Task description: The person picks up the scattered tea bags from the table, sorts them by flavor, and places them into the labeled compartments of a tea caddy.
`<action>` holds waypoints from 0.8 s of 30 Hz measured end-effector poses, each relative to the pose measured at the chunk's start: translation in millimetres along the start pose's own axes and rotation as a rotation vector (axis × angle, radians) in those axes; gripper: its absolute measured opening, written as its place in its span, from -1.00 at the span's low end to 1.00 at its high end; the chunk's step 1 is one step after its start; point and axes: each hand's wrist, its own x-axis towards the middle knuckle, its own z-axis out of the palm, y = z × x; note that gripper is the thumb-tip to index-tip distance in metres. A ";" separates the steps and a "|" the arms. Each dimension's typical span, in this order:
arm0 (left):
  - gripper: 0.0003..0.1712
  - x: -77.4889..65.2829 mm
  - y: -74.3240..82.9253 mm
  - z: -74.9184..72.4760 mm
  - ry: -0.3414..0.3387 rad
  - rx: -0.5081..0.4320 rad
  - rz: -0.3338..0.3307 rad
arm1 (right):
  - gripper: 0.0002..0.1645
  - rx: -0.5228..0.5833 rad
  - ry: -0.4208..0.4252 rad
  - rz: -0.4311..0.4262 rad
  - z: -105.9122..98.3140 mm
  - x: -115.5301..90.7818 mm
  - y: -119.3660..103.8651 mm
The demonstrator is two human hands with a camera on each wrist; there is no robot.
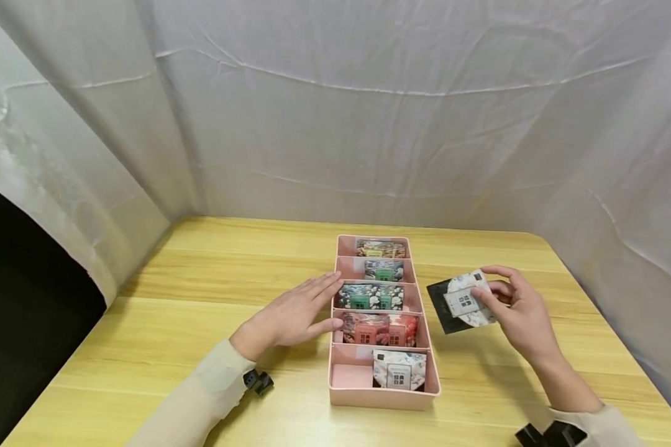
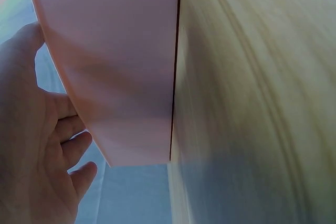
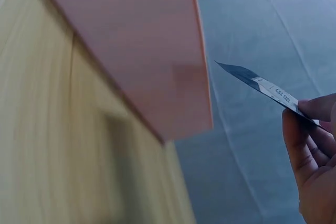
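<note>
A long pink divided tray (image 1: 380, 399) stands on the table with tea sachets standing in its compartments. My left hand (image 1: 296, 313) lies along the tray's left side, fingers extended and fingertips at the rim. In the left wrist view the thumb and fingers touch the upper edge of the pink wall. Right of the tray, my right hand (image 1: 522, 313) pinches a white and black tea sachet (image 1: 463, 302) between thumb and fingers, held above the table. A matching white sachet (image 1: 399, 370) sits in the nearest compartment, toward its right side.
Behind it come compartments with red sachets (image 1: 371, 330), dark green floral sachets (image 1: 363, 298), a blue-green sachet (image 1: 384, 271) and yellowish sachets (image 1: 381, 249). The wooden table (image 1: 246, 248) meets pale curtains (image 1: 369, 143) at the back and sides.
</note>
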 end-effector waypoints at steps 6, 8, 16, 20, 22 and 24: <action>-0.01 0.4 -0.4 -0.1 0.006 0.001 0.006 | -0.56 0.005 -0.050 -0.046 17.9 3.0 -21.4; -0.01 0.3 -0.5 -0.1 0.007 0.001 0.009 | -0.59 0.016 -0.073 -0.047 24.2 2.7 -25.7; -0.01 -0.3 0.6 -2.3 -0.012 0.002 -0.001 | -0.60 0.090 -0.144 -0.073 49.4 -0.3 -44.7; -0.01 -0.2 1.1 -3.2 -0.011 0.005 0.000 | -0.62 0.137 -0.190 -0.090 61.8 -1.6 -51.7; -0.01 -0.5 1.5 -3.8 -0.009 0.002 0.000 | -0.64 0.150 -0.216 -0.101 67.7 -2.5 -54.1; -0.01 -0.7 1.7 -4.3 -0.007 -0.002 0.001 | -0.65 0.147 -0.248 -0.121 73.1 -3.9 -56.0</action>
